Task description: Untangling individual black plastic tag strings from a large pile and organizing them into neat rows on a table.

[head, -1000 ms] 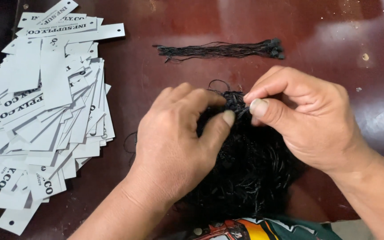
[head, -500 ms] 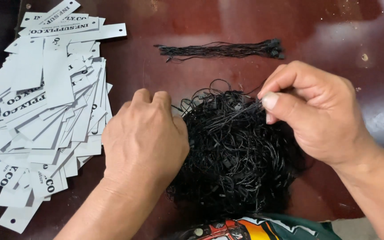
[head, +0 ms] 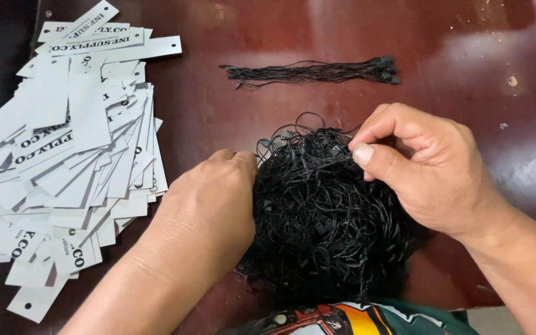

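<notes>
Beside the fanned white paper hang tags [head: 69, 167], the left hand [head: 209, 205] lies loosely curled against the left flank of the tangled heap of black loop-lock strings [head: 324, 217], gripping nothing visible, while the right hand [head: 429, 167] pinches strands at its upper right edge, slightly nearer the straight bundle [head: 311, 71] lying crosswise beyond.

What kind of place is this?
Probably a small workshop or packing table for clothing tags. A pile of white tags lies beside a tangle of black strings on a dark red table, with a neat bundle behind.
</notes>
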